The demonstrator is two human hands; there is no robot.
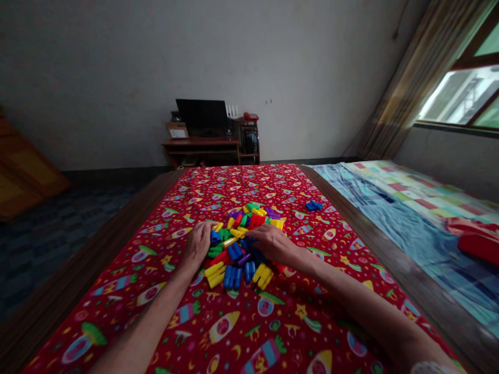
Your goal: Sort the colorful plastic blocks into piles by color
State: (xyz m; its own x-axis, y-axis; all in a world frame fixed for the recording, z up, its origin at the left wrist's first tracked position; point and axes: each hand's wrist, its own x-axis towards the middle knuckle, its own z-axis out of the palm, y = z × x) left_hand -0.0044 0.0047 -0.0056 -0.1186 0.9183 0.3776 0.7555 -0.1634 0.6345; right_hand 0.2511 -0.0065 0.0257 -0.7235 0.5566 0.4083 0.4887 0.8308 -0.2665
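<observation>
A heap of plastic toy blocks (235,252) in blue, yellow, green, red and purple lies on the red patterned cloth (218,332). At the heap's left edge my left hand (197,241) curls its fingers around a blue block (215,237), which partly shows at the fingertips. My right hand (272,243) reaches over the heap from the right, fingers stretched out. Its fingertips lie close to a yellow block (237,233); touching or just above, I cannot tell. Joined yellow blocks (263,276) and blue blocks (233,277) lie at the near side.
A small blue group of blocks (314,205) lies apart, to the far right on the cloth. Dark wooden table edges (351,223) run along both sides. A bed (385,208) adjoins on the right. Beyond stands a desk (200,141) with a monitor (202,115).
</observation>
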